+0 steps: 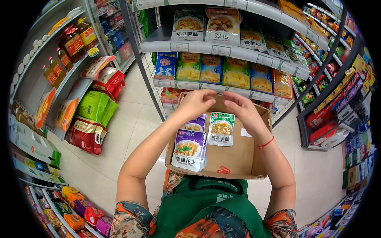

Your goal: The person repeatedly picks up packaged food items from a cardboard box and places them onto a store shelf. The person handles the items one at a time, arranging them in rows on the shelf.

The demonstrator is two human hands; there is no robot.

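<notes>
My left hand point(198, 102) and my right hand point(239, 108) are raised over the far side of an open cardboard box point(238, 157), fingers apart, with nothing seen between them. Inside the box, purple snack pouches point(189, 150) lie stacked at the left, with more purple pouches point(195, 123) behind them. One green-topped pouch point(221, 128) lies flat near the middle. A red looped band or clip point(223, 170) rests by the box's near edge. A small white paper point(246, 132) shows near my right wrist, which wears a red cord.
Ahead stands a shelf rack, its upper shelf point(196, 44) bearing silver pouches point(222, 26) and the one below bearing green and blue packets point(236, 72). Oil bottles point(73, 44) and large bags point(92, 107) fill the left shelving. Another rack point(303, 128) stands at the right.
</notes>
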